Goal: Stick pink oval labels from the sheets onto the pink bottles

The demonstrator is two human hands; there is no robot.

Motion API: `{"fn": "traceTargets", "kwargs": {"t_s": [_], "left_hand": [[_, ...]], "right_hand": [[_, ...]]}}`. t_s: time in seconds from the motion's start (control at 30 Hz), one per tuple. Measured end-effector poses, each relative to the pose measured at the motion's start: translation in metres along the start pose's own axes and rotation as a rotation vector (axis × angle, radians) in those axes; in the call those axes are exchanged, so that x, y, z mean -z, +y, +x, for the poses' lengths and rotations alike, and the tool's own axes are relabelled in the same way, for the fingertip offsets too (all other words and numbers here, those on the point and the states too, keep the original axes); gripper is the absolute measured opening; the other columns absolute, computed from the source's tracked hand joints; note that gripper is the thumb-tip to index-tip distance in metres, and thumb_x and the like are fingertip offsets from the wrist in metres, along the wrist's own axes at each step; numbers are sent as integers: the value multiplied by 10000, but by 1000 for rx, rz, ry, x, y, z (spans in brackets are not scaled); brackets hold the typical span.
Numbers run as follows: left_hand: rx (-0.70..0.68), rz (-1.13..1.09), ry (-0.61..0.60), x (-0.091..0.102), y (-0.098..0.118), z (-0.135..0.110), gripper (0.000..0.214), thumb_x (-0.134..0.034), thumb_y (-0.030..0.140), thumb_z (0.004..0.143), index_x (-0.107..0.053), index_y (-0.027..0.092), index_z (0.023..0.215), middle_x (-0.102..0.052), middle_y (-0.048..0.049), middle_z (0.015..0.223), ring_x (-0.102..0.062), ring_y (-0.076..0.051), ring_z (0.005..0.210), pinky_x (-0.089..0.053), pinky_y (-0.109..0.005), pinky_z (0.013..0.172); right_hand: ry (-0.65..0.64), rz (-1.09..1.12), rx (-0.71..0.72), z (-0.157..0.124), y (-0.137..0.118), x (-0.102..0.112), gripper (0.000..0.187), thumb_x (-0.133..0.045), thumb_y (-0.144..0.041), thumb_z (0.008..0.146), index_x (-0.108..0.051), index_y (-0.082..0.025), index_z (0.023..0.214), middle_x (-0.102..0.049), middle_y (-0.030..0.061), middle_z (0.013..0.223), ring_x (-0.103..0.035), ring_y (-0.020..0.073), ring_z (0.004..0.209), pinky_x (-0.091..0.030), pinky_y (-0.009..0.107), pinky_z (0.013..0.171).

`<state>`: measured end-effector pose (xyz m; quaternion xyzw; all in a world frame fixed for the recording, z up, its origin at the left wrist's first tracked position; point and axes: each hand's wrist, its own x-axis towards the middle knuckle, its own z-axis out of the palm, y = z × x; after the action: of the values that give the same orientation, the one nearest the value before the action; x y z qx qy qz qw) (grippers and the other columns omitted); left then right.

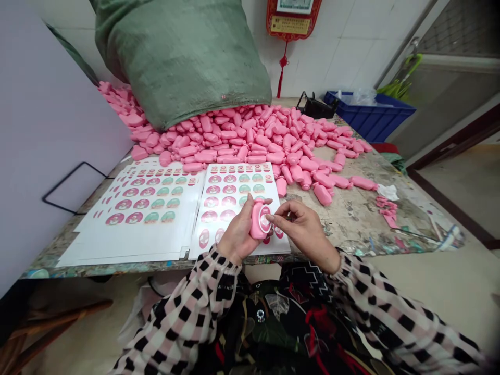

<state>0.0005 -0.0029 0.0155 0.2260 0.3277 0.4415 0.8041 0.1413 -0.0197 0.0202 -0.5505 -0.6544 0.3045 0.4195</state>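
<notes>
So the pink plastic bottle [255, 221] is sitting in the left hand [236, 234], just above the front edge of the tabletop [351, 219], with an oval printed label [265, 221] on its face. The left fingers [265, 201] curl around the back and over the top, so that's a proper snug hold. The right hand [302, 229] comes in from the other side with its thumb and first finger [273, 219] pinched narrow right at the label's edge, though I can't tell if they're gripping the label or just pressing it. Both hands are over the near end of a sticker sheet [238, 195] full of round and oval labels in pink and green, and just left of that there's a stack of similar sheets [136, 213] running toward the left edge of the tabletop. Past the sheets, a huge heap of pink bottles [250, 140] spills out of a green woven sack [179, 57] slumped at the far side. Over by the right edge are some pink scraps [386, 208] and a crumpled white bit [388, 191], and a blue plastic crate [369, 114] sits off the far right corner. Checkered sleeves [187, 317] cover both arms, too.
</notes>
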Motion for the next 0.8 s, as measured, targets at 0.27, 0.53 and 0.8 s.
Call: {"fn": "traceTargets", "kwargs": {"t_s": [0.27,0.53,0.8], "left_hand": [[-59,32,4,-1,-1,-3,564,-352,642,806,-552,163,1027,-503,-1,623,-500,-107,486,-416,-237,446],[-73,29,-37,2,-2,-1,597,-341,661,792,-535,153,1039,-537,-19,662,-517,-114,484,-408,-232,423],[-109,22,-69,2,-3,-3,606,-359,648,795,-513,157,1117,-532,-9,637,-521,-130,485,-424,-254,436]], "right_hand": [[13,-31,3,-3,-3,-4,265,-619,-477,742,-584,-216,705,-629,18,708,-575,161,647,-433,283,569],[-4,3,16,-3,-8,-7,276,-618,-475,742,-588,-203,714,-627,18,714,-570,147,638,-429,265,567],[-25,40,-10,-3,-3,-9,262,-621,-465,744,-582,-207,729,-622,13,700,-572,148,638,-424,265,559]]}}
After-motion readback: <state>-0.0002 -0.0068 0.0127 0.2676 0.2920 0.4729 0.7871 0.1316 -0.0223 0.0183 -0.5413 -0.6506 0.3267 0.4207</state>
